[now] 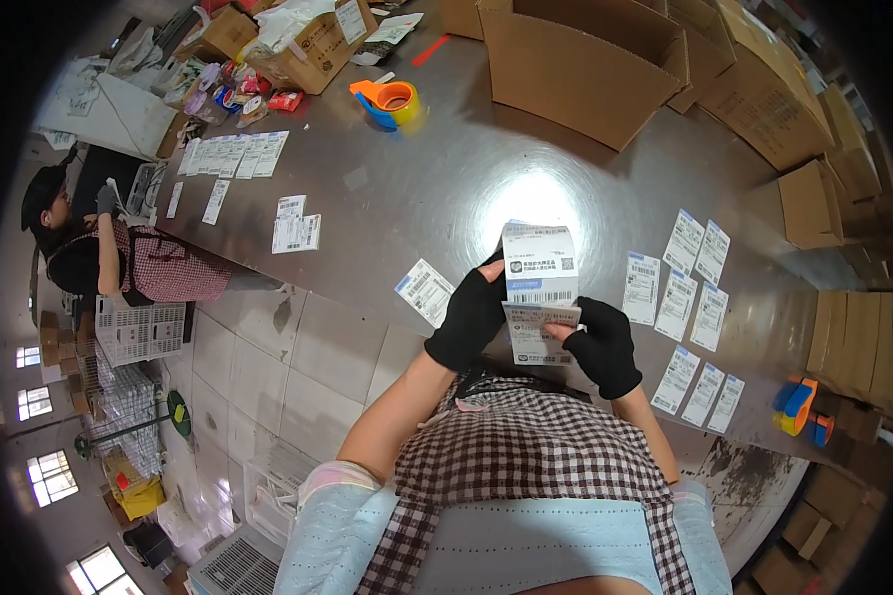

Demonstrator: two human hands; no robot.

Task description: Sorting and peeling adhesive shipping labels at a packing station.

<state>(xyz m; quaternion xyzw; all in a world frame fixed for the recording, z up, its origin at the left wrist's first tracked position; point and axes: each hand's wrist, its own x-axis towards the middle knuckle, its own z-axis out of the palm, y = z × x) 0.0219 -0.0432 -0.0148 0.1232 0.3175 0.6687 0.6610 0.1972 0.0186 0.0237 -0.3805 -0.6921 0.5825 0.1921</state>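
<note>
A folded strip of white printed shipping labels (539, 260) hangs between my hands, just over the near edge of the metal table (417, 188). My left hand (471, 309), in a black fingerless glove, grips the strip along its left side. Gloved the same way, my right hand (597, 342) pinches the lower part at its right, thumb across the front. One loose label (425, 294) lies on the table beside my left hand. To the right of my right hand, several labels (677, 304) are laid out in rows.
More labels (233, 156) lie at the table's left. An orange tape dispenser (391, 99) stands toward the back, another tape dispenser (796, 405) at the right edge. A large open cardboard box (580, 69) occupies the far side. A co-worker (119, 233) in a checked apron stands at the left.
</note>
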